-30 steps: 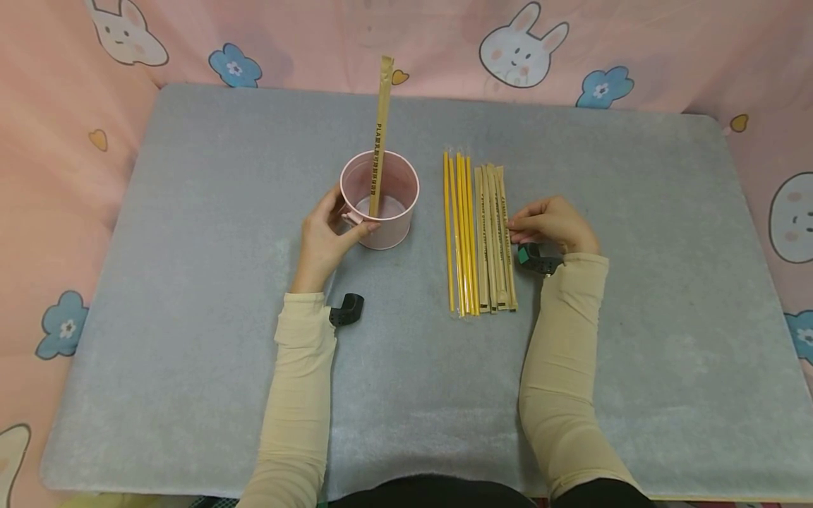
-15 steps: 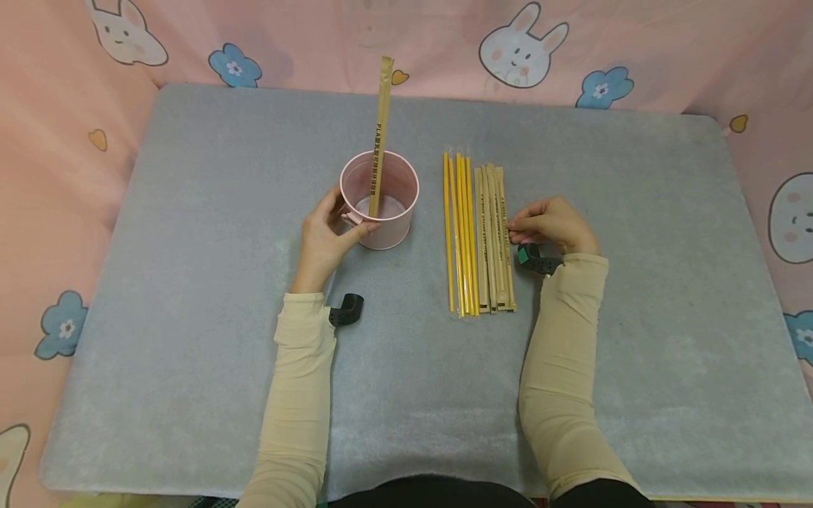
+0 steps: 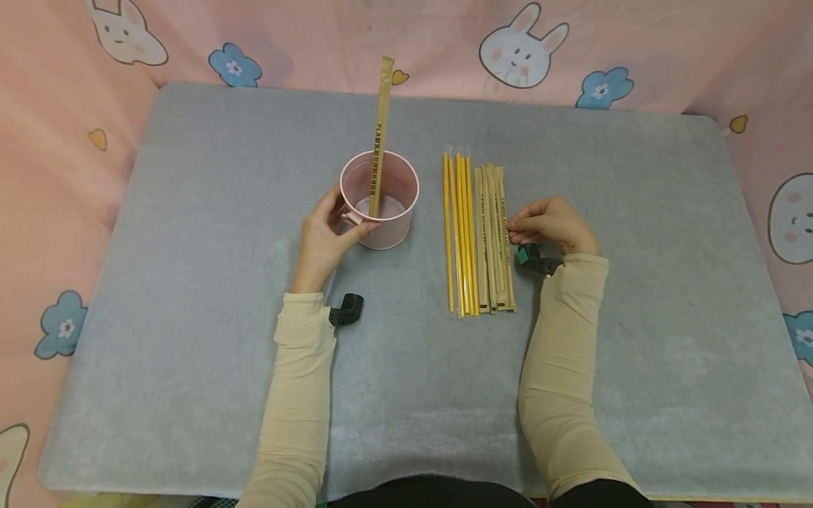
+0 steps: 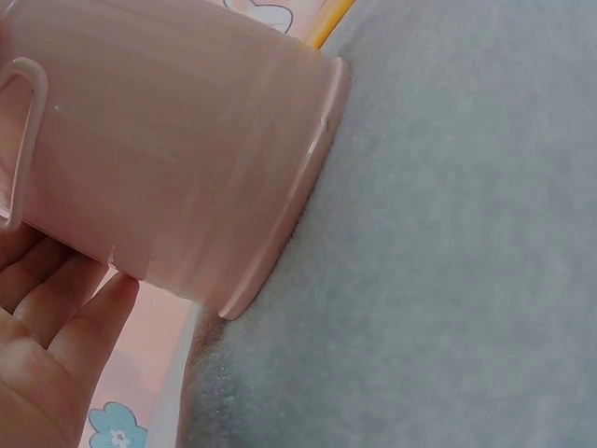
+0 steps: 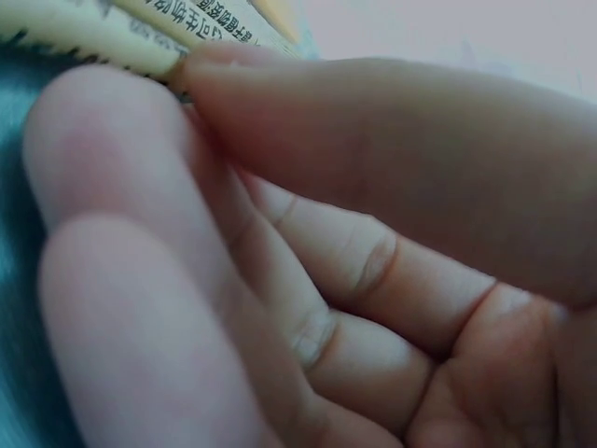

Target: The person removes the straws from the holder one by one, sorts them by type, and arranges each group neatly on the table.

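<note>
My left hand (image 3: 322, 243) holds a pink bucket (image 3: 392, 233) by its side, thumb at the near rim and fingers around the small handle. The bucket stands upright on the table; the left wrist view shows its base (image 4: 284, 219) against the grey cloth. One paper-wrapped straw (image 3: 380, 134) leans inside it, its top well above the rim. To the right, my right hand (image 3: 555, 222) pinches the rightmost straw of a row of paper-wrapped straws (image 3: 484, 282) between thumb (image 5: 373, 140) and fingers, at mid-length. The other fingers are curled inward.
Several yellow straws in clear wrappers (image 3: 460, 233) lie in line just left of the paper-wrapped ones, between the bucket and my right hand. A grey cloth covers the table (image 3: 190, 282). A pink curtain (image 3: 317, 42) with rabbits and flowers hangs behind it.
The rightmost paper-wrapped straws have shifted very slightly to the left against the row. Both hands and the bucket stay in place.
</note>
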Available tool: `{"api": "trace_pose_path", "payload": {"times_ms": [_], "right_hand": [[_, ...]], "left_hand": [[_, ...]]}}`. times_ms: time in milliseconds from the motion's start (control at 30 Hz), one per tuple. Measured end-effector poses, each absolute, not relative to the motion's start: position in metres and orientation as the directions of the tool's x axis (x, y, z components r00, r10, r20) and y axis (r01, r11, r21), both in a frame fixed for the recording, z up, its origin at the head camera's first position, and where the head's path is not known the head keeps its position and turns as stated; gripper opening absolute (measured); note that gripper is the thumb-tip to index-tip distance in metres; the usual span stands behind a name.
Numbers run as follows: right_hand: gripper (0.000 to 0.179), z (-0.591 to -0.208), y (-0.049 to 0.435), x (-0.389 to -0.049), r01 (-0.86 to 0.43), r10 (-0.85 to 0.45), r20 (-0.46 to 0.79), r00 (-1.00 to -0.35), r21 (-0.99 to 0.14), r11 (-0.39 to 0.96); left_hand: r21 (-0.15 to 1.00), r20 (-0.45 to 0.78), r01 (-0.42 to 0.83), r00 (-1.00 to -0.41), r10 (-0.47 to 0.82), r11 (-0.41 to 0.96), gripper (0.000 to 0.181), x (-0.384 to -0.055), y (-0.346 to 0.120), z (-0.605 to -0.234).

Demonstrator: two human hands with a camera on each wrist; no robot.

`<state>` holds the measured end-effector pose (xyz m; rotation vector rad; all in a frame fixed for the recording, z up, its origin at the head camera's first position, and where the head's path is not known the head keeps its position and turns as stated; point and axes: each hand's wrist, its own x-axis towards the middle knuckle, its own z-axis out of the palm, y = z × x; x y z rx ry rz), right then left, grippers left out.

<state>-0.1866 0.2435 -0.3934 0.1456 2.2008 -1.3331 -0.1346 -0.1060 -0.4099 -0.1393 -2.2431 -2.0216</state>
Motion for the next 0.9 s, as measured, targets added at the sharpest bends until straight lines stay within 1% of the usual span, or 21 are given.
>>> {"api": "trace_pose_path", "payload": {"times_ms": [467, 700, 900], "right_hand": [[0.028, -0.3903, 0.2423, -0.1852, 0.349, -0.181, -0.489, -0.853, -0.793, 0.5], [0.023, -0.3872, 0.2405, -0.1844, 0.344, -0.132, -0.449, -0.884, -0.815, 0.467], [0.022, -0.3846, 0.2378, -0.1831, 0.292, -0.104, -0.37, -0.923, -0.851, 0.436]], "left_hand": [[0.983, 0.152, 0.151, -0.988, -0.006, 0.102, 0.069, -0.1349, -0.1067, -0.4109], [0.981, 0.162, 0.16, -0.987, -0.009, 0.107, 0.069, -0.1349, -0.1071, -0.4112], [0.984, 0.148, 0.146, -0.989, -0.008, 0.099, 0.068, -0.1353, -0.1069, -0.4117]]}}
